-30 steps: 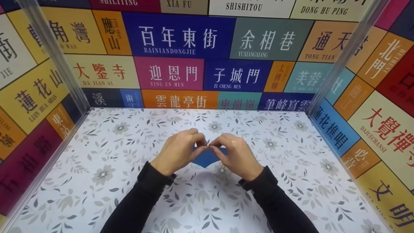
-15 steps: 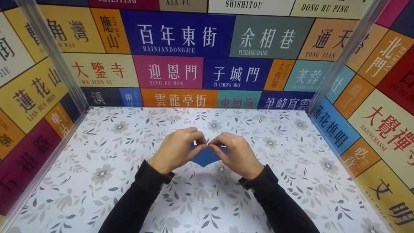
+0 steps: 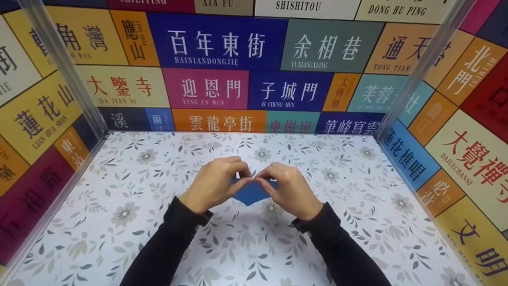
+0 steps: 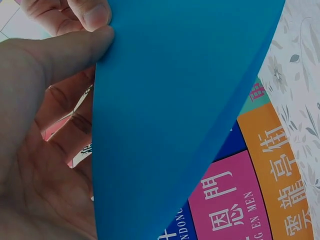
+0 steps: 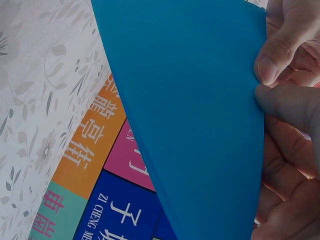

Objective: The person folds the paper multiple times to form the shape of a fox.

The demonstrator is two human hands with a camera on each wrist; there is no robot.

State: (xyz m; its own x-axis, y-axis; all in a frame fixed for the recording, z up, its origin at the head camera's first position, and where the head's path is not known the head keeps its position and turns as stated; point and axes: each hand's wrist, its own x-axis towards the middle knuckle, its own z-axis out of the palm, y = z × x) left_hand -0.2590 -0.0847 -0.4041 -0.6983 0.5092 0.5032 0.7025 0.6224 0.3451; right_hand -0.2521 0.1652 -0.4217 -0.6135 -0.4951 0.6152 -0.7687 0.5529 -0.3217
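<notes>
A sheet of blue paper is held up in front of me above the table, its lower corner pointing toward me. My left hand pinches its upper edge between thumb and fingers. Right beside it, my right hand pinches the same edge, so the two thumb tips nearly meet. In the left wrist view the paper looks folded, with a darker layer along its slanted side. The right wrist view shows the paper as a broad, smooth blue face narrowing downward. Most of its far side is hidden behind the hands.
Under the hands lies a white table cover printed with grey flowers and leaves. Colourful panels with lettering stand at the back and on both sides. Clear corner strips join them.
Both hands keep their pinch on the blue paper's edge. They have shifted only slightly to the left in the head view; the paper's shape looks the same.
</notes>
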